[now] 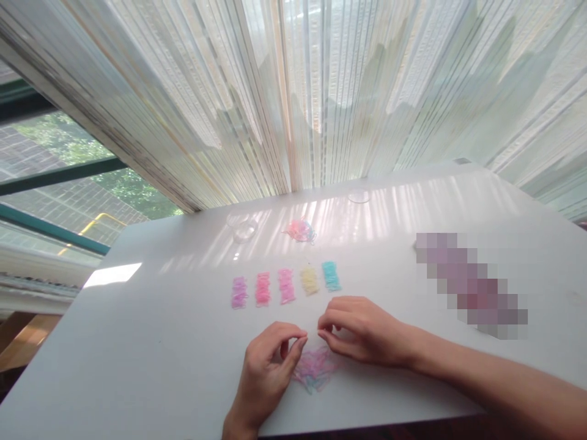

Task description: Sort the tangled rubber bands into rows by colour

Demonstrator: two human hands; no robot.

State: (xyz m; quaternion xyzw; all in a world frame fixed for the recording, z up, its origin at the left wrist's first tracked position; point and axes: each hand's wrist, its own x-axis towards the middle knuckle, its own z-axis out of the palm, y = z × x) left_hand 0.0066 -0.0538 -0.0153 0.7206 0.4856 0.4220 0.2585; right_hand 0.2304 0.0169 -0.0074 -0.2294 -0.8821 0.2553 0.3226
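Pinching: two hands (268,363) (371,333), fingers (292,331) narrow, contents unclear; five loop stacks (239,293) (263,289) (287,286) (309,280) (331,276), two loose heaps (315,366) (301,231).

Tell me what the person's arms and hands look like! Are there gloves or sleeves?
The left hand and right hand are bare: I see no gloves, rings or watch. The right forearm shows no sleeve. Little shows above the left wrist.

And it's fingertip work! The left hand (270,354) pinches thumb (295,355) to forefinger (290,331), its wrist (243,418) below and behind it. Just across a narrow gap, the right hand (360,330) mirrors it, fingertips (323,335) together, fingers arched, bare forearm (486,373) stretching behind, out to that hand's own side.
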